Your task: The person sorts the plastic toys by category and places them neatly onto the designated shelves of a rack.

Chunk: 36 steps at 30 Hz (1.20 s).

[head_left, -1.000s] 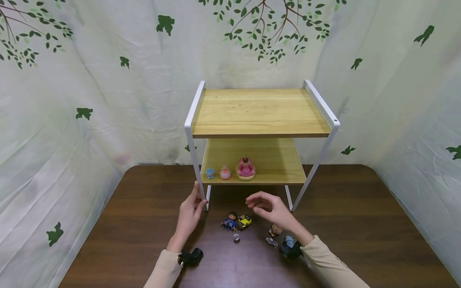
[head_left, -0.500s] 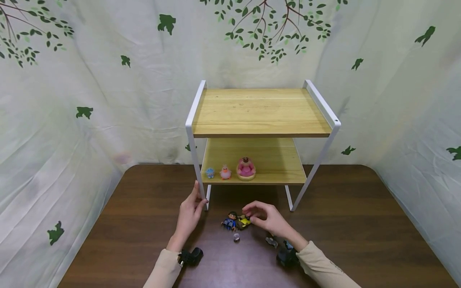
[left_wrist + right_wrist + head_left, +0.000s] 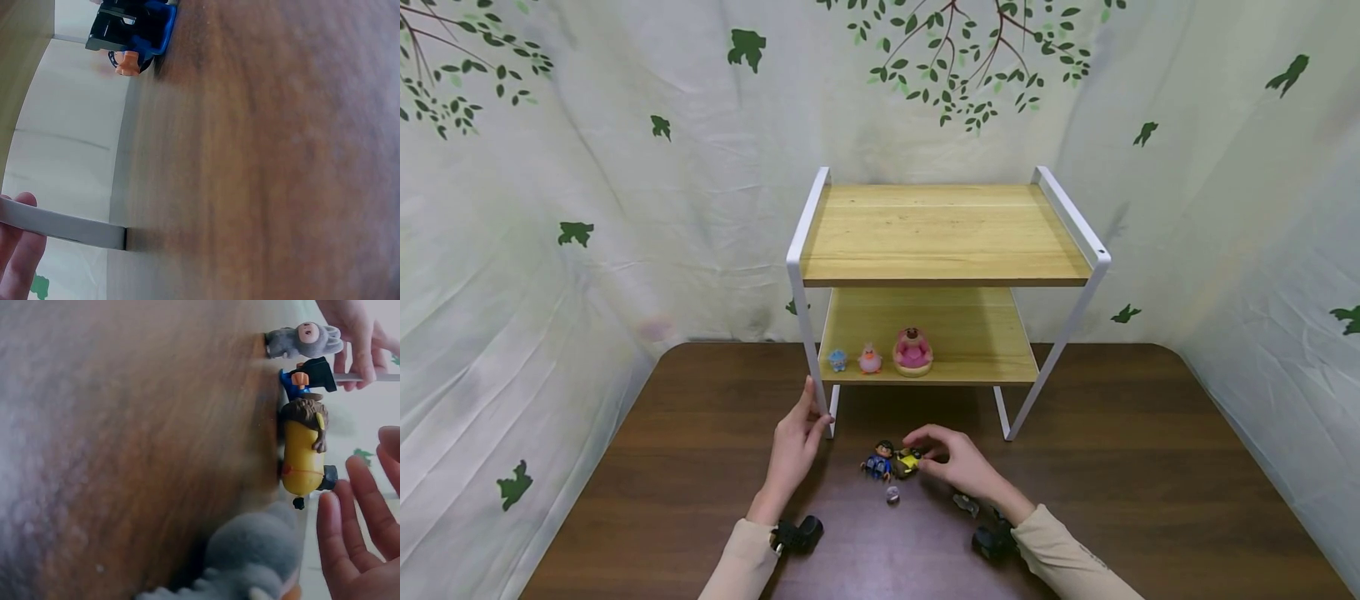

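My left hand (image 3: 795,439) holds the front left leg (image 3: 69,225) of a small shelf, with fingers and thumb around the white bar. Above the table my right hand (image 3: 964,468) has its fingers spread in a loose curve beside a yellow minion figure (image 3: 303,459). In the right wrist view the fingertips are very near the minion's feet; whether they touch is unclear. The minion lies on the table next to a toy figure in blue (image 3: 877,463) with black hair. A small grey furry-eared figure (image 3: 306,340) lies just in front of them.
The shelf has a bare wooden top board (image 3: 943,233). On its lower board (image 3: 977,342) stand a blue figure (image 3: 837,360), a pink bird-like figure (image 3: 869,360) and a pink bear (image 3: 913,353). Another grey figure (image 3: 966,504) lies under my right wrist.
My right hand has moved left and down toward the minion, its wrist now covering toys seen before. The left hand stays on the shelf leg.
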### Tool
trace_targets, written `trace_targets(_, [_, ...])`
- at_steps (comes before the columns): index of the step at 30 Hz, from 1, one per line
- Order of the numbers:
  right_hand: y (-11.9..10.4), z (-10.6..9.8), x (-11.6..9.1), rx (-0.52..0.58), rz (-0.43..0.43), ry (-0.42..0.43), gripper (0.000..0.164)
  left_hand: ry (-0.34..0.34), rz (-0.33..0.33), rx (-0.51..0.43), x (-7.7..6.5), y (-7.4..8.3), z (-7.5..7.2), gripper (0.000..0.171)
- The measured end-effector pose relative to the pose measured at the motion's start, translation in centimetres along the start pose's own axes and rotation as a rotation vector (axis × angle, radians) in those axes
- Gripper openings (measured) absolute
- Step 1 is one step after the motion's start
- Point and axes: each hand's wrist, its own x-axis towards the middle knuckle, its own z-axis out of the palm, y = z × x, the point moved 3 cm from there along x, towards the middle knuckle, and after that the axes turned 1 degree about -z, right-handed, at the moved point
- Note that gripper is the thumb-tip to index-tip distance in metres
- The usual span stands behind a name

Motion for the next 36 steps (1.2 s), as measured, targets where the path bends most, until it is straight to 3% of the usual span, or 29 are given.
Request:
trace_targets(8, [3.3,0.4,0.1,-0.093,0.076,0.011,0.035,-0.006,-0.007,0.004,0.0,0.0,0.0,0.101])
trace_targets(21, [4.0,0.7,0.3,-0.186,0.139,-0.006,0.034,-0.007,-0.014,0.003,-0.1,0.0,0.1,0.099])
trace_targets(36, [4.2,0.9,0.5,-0.259,0.151,-0.033,0.037,-0.015,-0.026,0.003,0.0,-0.1,0.1,0.100])
